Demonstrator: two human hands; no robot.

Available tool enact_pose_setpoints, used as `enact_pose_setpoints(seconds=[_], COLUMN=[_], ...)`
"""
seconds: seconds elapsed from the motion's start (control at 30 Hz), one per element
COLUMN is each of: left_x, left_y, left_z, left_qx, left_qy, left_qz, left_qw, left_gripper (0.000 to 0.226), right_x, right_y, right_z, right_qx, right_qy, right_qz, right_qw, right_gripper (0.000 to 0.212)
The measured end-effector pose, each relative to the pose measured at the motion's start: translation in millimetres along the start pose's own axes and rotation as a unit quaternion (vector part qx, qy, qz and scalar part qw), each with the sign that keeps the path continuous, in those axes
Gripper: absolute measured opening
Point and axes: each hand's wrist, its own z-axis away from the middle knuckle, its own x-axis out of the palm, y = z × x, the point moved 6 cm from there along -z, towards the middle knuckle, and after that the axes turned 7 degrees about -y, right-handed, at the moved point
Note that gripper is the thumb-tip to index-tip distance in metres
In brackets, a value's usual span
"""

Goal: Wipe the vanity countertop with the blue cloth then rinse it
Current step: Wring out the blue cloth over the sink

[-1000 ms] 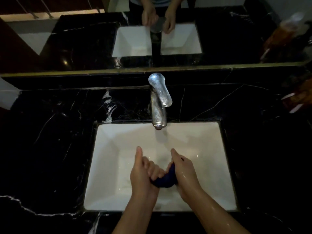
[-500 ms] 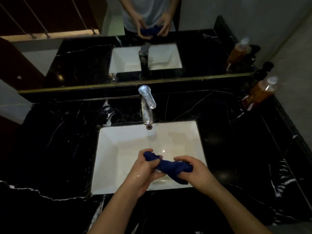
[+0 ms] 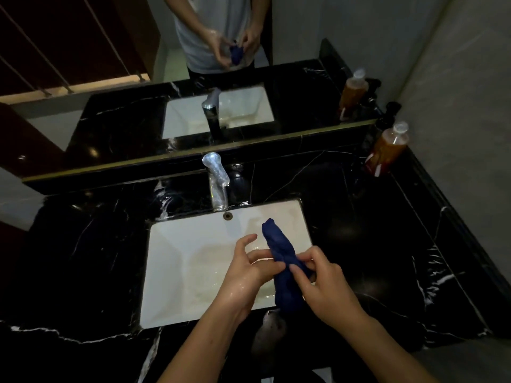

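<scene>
The blue cloth [image 3: 282, 268] was twisted into a thick rope and held over the near right part of the white sink [image 3: 177, 272], well on the near side of the faucet [image 3: 218, 183]. Its long axis ran almost straight away from the person, tipped a little to the left at the far end: one end stuck up and forward beyond the hands, the other hung down toward the near rim of the basin.

The right hand [image 3: 323, 286] was closed around the cloth's middle, thumb and fingers pinching it from the right side, and looked to be the hand carrying it. The left hand [image 3: 249, 268] sat just to the left, wet and glossy, with its fingers partly spread; a couple of fingertips reached the cloth near the pinch, but it did not seem to clamp it. The right hand was therefore the nearer and the firmer of the two on the cloth.

No water could be seen running from the faucet. Judging by the wrung shape and wet skin, the rinse seemed about done and the squeezing out was in hand. A further twist would call for the left hand to close on the free far end, directly ahead of its fingers, and turn against the right.

The black marble table [image 3: 373, 244] lay around the sink, with an amber bottle [image 3: 387, 150] far off beyond the right hand.
</scene>
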Motion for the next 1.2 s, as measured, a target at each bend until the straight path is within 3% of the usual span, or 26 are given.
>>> enact_pose_setpoints(seconds=[0.13, 0.23, 0.33, 0.4, 0.47, 0.53, 0.63, 0.73, 0.8, 0.9, 1.03, 1.1, 1.2], left_x=[14.6, 22.8, 25.2, 31.4, 40.1, 47.1, 54.2, 57.4, 54.8, 48.2, 43.9, 41.4, 34.3], left_y=[5.5, 7.0, 6.6, 5.9, 3.5, 1.5, 1.1, 0.1, -1.5, -0.4, 4.8, 7.2, 8.2], left_z=[-4.3, -3.6, -2.3, -3.8, -5.6, -5.9, -2.0, 5.9, 9.6, 15.9, 31.3, 37.6, 43.3], left_qx=[0.013, 0.026, 0.044, 0.052, 0.053, 0.055, 0.057, 0.049, 0.044, 0.045, 0.074, 0.091, 0.106], left_qy=[0.034, 0.072, 0.120, 0.110, 0.079, 0.046, -0.008, -0.051, -0.067, -0.075, -0.077, -0.085, -0.094], left_qz=[-0.003, 0.056, 0.135, 0.138, 0.121, 0.112, 0.120, 0.148, 0.170, 0.165, 0.111, 0.078, 0.035], left_qw=[0.999, 0.995, 0.983, 0.983, 0.988, 0.991, 0.991, 0.986, 0.982, 0.982, 0.988, 0.989, 0.989], left_gripper=[0.054, 0.047, 0.046, 0.047, 0.051, 0.055, 0.059, 0.058, 0.057, 0.056, 0.064, 0.067, 0.065], right_x=[-18.5, -35.0, -50.1, -57.1, -56.3, -52.7, -50.5, -41.4, -36.2, -41.6, -46.8, -48.9, -44.6], right_y=[3.2, 10.9, 28.4, 38.8, 45.8, 50.8, 54.4, 46.0, 38.9, 30.5, 8.5, -4.7, -17.8], right_z=[4.2, 10.2, 14.2, 14.3, 11.1, 7.6, 3.2, 5.6, 9.6, 14.1, 28.7, 34.9, 45.2], right_qx=[-0.009, -0.006, 0.036, 0.065, 0.091, 0.123, 0.171, 0.162, 0.142, 0.088, 0.028, -0.006, -0.004], right_qy=[0.058, 0.104, 0.148, 0.151, 0.103, 0.047, 0.000, -0.082, -0.097, -0.006, 0.065, 0.060, 0.006], right_qz=[-0.064, -0.076, -0.120, -0.181, -0.279, -0.366, -0.406, -0.461, -0.485, -0.431, -0.182, -0.123, -0.193], right_qw=[0.996, 0.992, 0.981, 0.970, 0.950, 0.921, 0.898, 0.868, 0.857, 0.898, 0.981, 0.991, 0.981], right_gripper=[0.013, 0.017, 0.021, 0.021, 0.026, 0.043, 0.061, 0.052, 0.041, 0.027, 0.016, 0.014, 0.029])
